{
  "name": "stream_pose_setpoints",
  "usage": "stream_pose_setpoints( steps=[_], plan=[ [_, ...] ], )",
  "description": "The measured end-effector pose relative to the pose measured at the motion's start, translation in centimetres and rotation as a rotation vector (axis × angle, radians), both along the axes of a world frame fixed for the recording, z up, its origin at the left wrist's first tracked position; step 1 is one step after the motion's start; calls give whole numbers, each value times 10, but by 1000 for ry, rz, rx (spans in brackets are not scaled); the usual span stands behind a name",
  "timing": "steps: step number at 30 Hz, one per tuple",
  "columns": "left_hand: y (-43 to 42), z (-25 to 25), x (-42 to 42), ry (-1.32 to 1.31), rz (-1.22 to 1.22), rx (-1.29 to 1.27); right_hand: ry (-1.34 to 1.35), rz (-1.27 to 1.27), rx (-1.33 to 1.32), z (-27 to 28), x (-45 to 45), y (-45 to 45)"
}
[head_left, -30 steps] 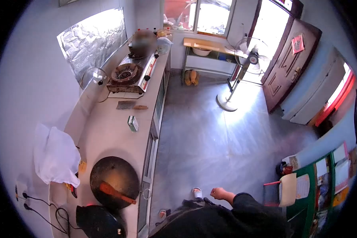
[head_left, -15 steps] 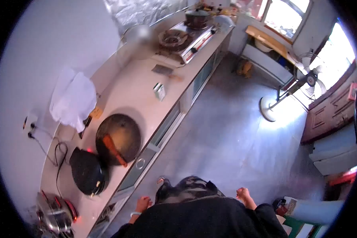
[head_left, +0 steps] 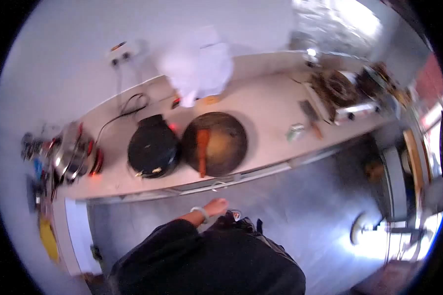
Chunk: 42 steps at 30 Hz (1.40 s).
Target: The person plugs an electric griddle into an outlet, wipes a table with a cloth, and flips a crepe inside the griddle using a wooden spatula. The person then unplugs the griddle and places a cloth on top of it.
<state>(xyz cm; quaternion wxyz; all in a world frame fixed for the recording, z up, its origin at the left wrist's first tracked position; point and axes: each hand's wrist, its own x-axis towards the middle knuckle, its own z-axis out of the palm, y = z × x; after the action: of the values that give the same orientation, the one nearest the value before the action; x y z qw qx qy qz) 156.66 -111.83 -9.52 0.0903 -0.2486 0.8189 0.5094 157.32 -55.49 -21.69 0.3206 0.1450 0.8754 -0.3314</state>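
Note:
My left hand, with a pale bracelet at the wrist, hangs over the floor in front of the counter. Its fingers look curled, but blur hides whether anything is in them. Nearest to it on the counter are a dark wok with a reddish-brown spatula lying in it, and a round black appliance just left of the wok. My right hand is out of the frame.
A steel pot stands at the counter's left end. Right of the wok lie a small box, a cleaver and a gas stove. A white cloth hangs behind. The fan's base stands at the right.
The view has swung left to face the counter, so the wok and stove appear turned. My left hand has come into view and moved forward; my right hand has left the frame.

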Motion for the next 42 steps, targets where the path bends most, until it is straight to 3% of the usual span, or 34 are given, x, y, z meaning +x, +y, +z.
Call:
stream_pose_setpoints(
  steps=[1, 4, 7, 11, 13, 16, 17, 19, 20, 21, 24, 26, 28, 30, 32, 34, 42],
  plan=[
    [-3, -11, -4, 113, 10, 10, -15, 23, 4, 6, -21, -9],
    [-2, 9, 1, -74, 330, 413, -24, 75, -6, 19, -89, -22],
    [-3, 15, 55, -226, 421, 50, -15, 120, -55, 36, -158, -26],
    [31, -18, 177, -433, 831, 17, 11, 156, -131, 52, -241, -30],
    [63, -41, 250, -685, 722, -219, 7, 157, -149, 59, -259, -26],
    [105, -86, 349, -926, 621, -113, -3, 197, -176, 67, -277, -11],
    [113, -93, 370, -961, 625, -112, 0, 276, -163, 68, -276, -8],
    [117, -116, 394, -987, 594, -118, 236, 768, -20, 74, -244, -5],
    [108, -132, 403, -978, 570, -128, 250, 763, 10, 73, -235, -14],
    [100, -144, 410, -970, 546, -138, 206, 698, 25, 71, -222, -29],
    [30, -38, 348, -820, 803, -101, 100, 591, 49, 66, -168, -103],
    [-26, -1, 327, -690, 897, -173, 59, 585, 50, 64, -131, -157],
    [-91, -10, 326, -560, 902, -320, 21, 596, 38, 66, -91, -210],
    [-150, 0, 324, -261, 1083, -534, -6, 622, 30, 73, -57, -252],
    [-212, -3, 320, 0, 1127, -640, -31, 632, 12, 76, -29, -288],
    [-265, -5, 316, 81, 1124, -661, -43, 629, 15, 83, -7, -306],
    [-357, -11, 289, -366, 1125, -602, -53, 561, 101, 94, 34, -323]
  ],
)
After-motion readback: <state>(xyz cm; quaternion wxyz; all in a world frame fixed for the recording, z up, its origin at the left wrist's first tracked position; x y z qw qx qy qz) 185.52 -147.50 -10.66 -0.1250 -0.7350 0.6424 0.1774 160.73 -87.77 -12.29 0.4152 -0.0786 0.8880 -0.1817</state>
